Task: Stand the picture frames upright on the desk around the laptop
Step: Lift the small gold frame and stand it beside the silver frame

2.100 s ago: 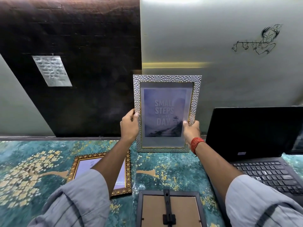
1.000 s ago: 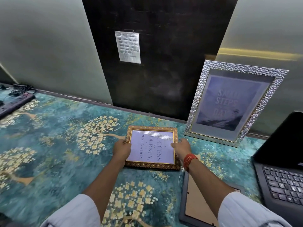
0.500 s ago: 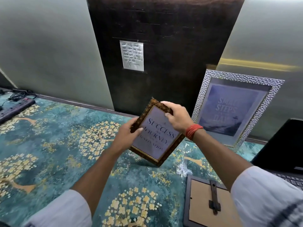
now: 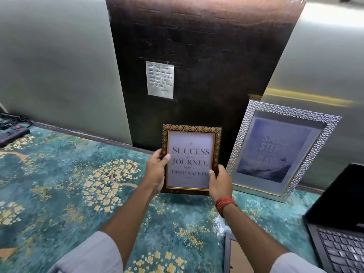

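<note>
A gold-patterned frame (image 4: 190, 148) with a "Success is a journey" print is held upright in front of the dark wall panel. My left hand (image 4: 157, 170) grips its left edge and my right hand (image 4: 219, 182) grips its lower right edge. Whether its bottom edge touches the desk I cannot tell. To its right a silver textured frame (image 4: 283, 150) stands leaning against the wall. An open black laptop (image 4: 338, 223) sits at the right edge. A dark frame (image 4: 234, 255) lies face down at the bottom, partly cut off by the view's edge.
The desk (image 4: 69, 190) has a teal cover with gold flower trees. A power strip with cables (image 4: 11, 129) lies at the far left. A paper note (image 4: 160, 79) hangs on the dark panel.
I let go of the silver frame, which stays leaning on the wall. Both hands picked the gold frame up from flat on the desk and turned it upright.
</note>
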